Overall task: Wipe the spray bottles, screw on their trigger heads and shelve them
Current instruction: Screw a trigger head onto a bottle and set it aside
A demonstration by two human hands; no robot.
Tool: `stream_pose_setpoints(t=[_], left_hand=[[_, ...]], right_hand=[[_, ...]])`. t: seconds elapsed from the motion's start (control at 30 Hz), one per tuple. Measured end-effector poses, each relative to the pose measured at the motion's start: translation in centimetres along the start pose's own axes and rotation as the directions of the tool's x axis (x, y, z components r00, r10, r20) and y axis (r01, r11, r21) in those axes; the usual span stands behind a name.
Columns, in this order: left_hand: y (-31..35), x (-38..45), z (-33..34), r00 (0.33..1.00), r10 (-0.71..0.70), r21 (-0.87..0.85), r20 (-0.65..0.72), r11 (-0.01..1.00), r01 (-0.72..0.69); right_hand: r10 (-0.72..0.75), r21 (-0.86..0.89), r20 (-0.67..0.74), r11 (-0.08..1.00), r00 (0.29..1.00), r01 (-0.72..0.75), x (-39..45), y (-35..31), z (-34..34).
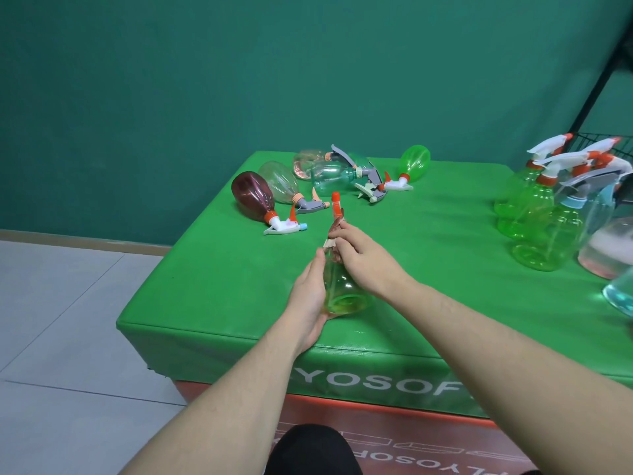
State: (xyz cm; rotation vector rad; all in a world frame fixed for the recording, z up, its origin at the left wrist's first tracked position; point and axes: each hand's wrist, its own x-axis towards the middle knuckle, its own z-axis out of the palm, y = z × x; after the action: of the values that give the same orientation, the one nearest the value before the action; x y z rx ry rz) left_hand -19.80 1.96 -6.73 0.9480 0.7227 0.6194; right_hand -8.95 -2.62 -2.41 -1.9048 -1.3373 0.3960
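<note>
Left hand (308, 296) grips the bottle (342, 289), neck pointing away; right hand (363, 255) pinches its trigger head (337, 214).

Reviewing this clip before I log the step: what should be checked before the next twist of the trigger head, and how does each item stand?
1. Left hand steadying the green bottle: ok.
2. Right hand gripping at the bottle's neck: ok.
3. Trigger head sitting on the neck: ok.
4. Threads fully seated: cannot tell, fingers hide the collar.
5. Bottle wiped: cannot tell.
6. Finished bottles standing apart on the right, away from the hands: ok.
</note>
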Motion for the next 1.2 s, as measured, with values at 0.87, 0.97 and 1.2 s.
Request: stream_pose_setpoints(t=[0.87,0.97,1.2], left_hand=[[-0.8,0.5,-0.2,0.996,0.087,0.0,0.035,0.996,-0.087],[-0.7,0.0,-0.3,0.992,0.109,-0.031,0.06,0.994,-0.107],[-0.5,0.0,-0.5,0.989,0.085,-0.038,0.122,0.996,-0.081]], right_hand=[[-0.556,-0.371,-0.184,0.803,0.811,0.466,-8.2,3.5,1.5],[-0.476,-0.353,-0.228,0.853,0.849,0.384,-7.4,2.4,1.5],[-0.312,-0.257,-0.165,0.93,0.936,0.264,-5.0,1.0,1.6]])
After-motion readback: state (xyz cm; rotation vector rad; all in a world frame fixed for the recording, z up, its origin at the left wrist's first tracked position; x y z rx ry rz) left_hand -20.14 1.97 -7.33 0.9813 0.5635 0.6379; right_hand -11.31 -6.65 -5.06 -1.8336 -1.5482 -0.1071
